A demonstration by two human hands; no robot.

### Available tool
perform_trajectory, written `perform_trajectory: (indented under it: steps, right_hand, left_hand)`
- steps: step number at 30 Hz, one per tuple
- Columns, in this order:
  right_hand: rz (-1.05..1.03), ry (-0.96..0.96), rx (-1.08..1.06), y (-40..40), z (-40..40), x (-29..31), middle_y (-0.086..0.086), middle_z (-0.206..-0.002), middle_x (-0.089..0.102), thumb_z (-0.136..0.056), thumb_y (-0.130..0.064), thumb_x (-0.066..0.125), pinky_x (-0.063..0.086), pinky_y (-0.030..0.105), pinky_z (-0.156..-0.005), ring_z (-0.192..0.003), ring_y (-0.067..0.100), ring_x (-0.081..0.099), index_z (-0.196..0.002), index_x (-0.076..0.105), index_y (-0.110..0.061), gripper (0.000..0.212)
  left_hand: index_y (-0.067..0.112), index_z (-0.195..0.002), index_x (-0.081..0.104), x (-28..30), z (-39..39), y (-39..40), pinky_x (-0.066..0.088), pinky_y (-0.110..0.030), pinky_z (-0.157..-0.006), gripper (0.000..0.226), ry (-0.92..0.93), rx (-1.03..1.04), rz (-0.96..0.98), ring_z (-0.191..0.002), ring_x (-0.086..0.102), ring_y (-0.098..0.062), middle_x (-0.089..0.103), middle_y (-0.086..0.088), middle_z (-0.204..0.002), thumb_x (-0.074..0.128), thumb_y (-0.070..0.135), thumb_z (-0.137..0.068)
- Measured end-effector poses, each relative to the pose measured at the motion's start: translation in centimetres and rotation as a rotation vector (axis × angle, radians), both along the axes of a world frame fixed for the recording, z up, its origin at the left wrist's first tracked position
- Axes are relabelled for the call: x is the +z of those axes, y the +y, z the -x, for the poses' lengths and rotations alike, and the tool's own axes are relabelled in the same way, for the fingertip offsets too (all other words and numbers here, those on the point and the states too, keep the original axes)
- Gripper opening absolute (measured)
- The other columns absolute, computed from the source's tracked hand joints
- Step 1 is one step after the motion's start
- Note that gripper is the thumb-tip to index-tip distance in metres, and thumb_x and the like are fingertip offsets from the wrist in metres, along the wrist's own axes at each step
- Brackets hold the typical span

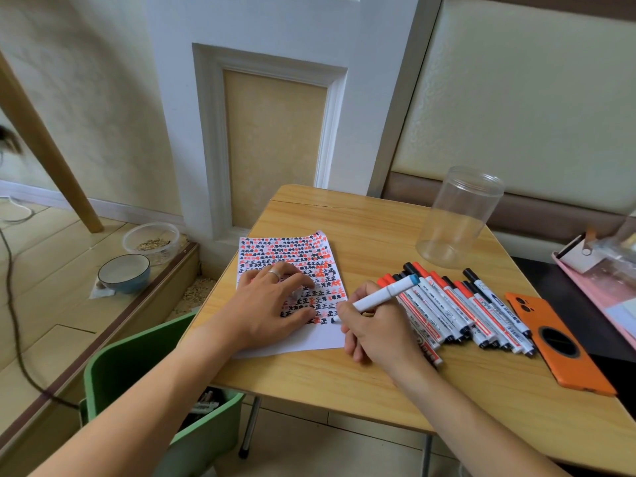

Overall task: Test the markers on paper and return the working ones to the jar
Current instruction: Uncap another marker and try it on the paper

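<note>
The right hand (373, 330) pinches a white marker (382, 293) between thumb and fingers (351, 313), its blue cap end tilted up toward 2 o'clock and its tip down on the paper (320, 339) at the last row of marks; the tip itself is mostly hidden by the thumb, so contact is probable rather than sure. The left hand (272, 304) lies flat on the paper at 9 o'clock from the marker, fingers spread and straight, a ring on one of them, covering part of the red and black characters. At 3 o'clock from the right hand a heap of markers (461, 311) with red and black caps lies on the bench (344, 380), touching one another, the nearest ones partly behind the wrist. The clear jar (457, 218) stands upright at 1 o'clock from the heap, near it, with nothing inside. An orange phone (564, 352) lies just beside the heap at 4 o'clock. Off the bench at 7 o'clock stands a green bin (137, 370); on the floor at 10 o'clock sit a blue bowl (125, 273) and a clear tub (151, 239).
</note>
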State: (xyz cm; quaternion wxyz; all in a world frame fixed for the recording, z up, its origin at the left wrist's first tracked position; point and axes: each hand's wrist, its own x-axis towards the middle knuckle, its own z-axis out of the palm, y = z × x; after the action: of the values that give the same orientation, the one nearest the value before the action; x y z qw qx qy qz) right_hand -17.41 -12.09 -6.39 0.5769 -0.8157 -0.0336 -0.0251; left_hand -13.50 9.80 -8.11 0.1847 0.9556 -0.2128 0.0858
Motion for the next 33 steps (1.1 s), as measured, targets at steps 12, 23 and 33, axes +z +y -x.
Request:
perform_trajectory:
  steps: [12, 23, 33]
  right_hand:
    - [-0.030, -0.002, -0.017, 0.05, 0.13, 0.06, 0.020, -0.063, 0.066, -0.096, -0.020, 0.067, 0.040, 0.028, -0.041, -0.041, 0.029, 0.057, -0.085, 0.054, -0.010, 0.020]
    - [-0.011, -0.009, 0.020, 0.08, 0.42, 0.12, 0.022, -0.060, 0.065, -0.096, -0.022, 0.068, 0.040, 0.030, -0.041, -0.041, 0.031, 0.053, -0.080, 0.056, -0.015, 0.021]
    - [-0.002, 0.020, -0.002, 0.12, 0.66, 0.57, 0.023, -0.059, 0.064, -0.097, -0.020, 0.066, 0.038, 0.026, -0.039, -0.035, 0.023, 0.051, -0.086, 0.054, -0.008, 0.020]
  left_hand:
    - [0.050, -0.129, 0.049, -0.27, -0.11, 0.11, 0.019, -0.032, -0.106, 0.056, -0.015, -0.009, 0.015, -0.126, 0.042, -0.003, 0.041, 0.021, -0.138, 0.033, 0.079, -0.084]
    - [0.035, -0.116, 0.037, 0.17, 0.15, 0.19, 0.019, -0.033, -0.106, 0.028, 0.073, -0.016, 0.129, -0.101, 0.039, -0.005, 0.048, 0.012, -0.111, 0.030, 0.038, -0.089]
    - [0.035, -0.106, 0.042, -0.25, -0.30, 0.41, 0.025, -0.037, -0.100, 0.011, 0.034, -0.040, 0.143, -0.105, 0.046, -0.007, 0.049, 0.014, -0.112, 0.032, 0.036, -0.100]
